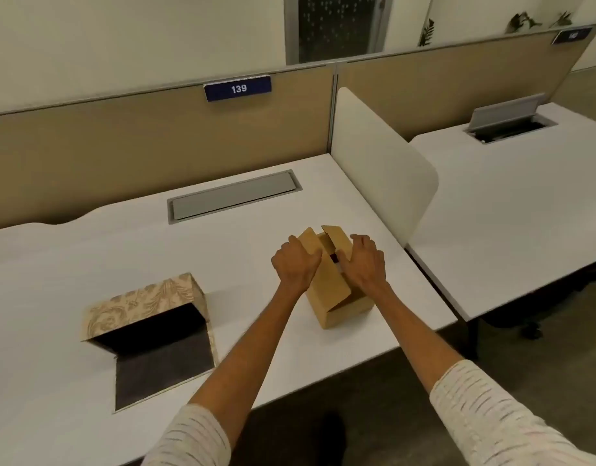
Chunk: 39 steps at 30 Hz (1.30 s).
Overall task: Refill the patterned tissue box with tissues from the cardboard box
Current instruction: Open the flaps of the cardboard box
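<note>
A small brown cardboard box (333,297) stands on the white desk (121,257) near its right edge, top flaps partly raised. My left hand (294,264) rests on the left flap and my right hand (365,264) presses on the right flap; a dark gap shows between them. The patterned tissue box (138,304), beige with a leaf print, lies on its side at the front left, its dark inside facing me and a flap folded flat onto the desk. No tissues are visible.
A closed grey cable hatch (232,196) is set into the desk behind the boxes. A white side screen (380,156) rises on the right, a tan partition (155,129) at the back. A second desk (508,203) lies beyond the screen.
</note>
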Motion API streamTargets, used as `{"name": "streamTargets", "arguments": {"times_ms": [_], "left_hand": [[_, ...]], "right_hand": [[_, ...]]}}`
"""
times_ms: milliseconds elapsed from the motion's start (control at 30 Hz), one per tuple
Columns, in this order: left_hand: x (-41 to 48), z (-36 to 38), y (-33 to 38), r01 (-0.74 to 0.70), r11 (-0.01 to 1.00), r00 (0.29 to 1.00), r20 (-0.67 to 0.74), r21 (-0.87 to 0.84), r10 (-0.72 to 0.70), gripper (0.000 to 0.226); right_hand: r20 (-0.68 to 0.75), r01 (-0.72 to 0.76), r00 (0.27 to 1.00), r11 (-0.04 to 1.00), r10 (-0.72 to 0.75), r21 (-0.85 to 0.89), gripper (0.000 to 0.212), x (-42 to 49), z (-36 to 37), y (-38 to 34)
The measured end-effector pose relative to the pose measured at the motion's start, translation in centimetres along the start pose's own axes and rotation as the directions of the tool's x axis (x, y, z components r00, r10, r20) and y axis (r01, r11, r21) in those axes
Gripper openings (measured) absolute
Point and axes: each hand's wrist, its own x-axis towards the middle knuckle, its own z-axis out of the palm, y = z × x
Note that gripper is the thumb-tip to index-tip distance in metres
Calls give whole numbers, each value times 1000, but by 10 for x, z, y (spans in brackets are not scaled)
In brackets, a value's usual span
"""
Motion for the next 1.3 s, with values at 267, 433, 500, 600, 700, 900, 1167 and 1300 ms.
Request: {"name": "streamTargets", "arguments": {"times_ms": [267,433,500,600,700,900,1167,1300], "left_hand": [[1,27,17,210,978,971,114,4,-209,98],[3,33,15,254,963,955,180,-91,-235,94],[5,31,12,294,939,945,205,-177,-257,91],[8,23,0,302,905,943,235,-300,-236,88],[10,18,-19,204,857,975,173,-474,-137,77],[10,8,-49,26,805,999,51,-593,5,63],[-2,20,-81,15,845,998,-49,-535,-49,52],[-7,30,-89,90,886,995,0,-455,-101,48]], "right_hand": [[94,73,993,997,-72,-10,67,9,5,18],[115,93,989,995,-95,20,58,14,8,26],[111,86,989,994,-93,69,56,19,5,31],[86,45,994,984,-61,172,50,25,0,41],[-3,67,998,971,-68,228,38,29,-7,50],[-120,44,992,995,-33,92,32,47,-20,76],[-39,-70,996,993,74,92,44,52,-11,95],[52,-109,993,993,106,52,57,49,2,96]]}}
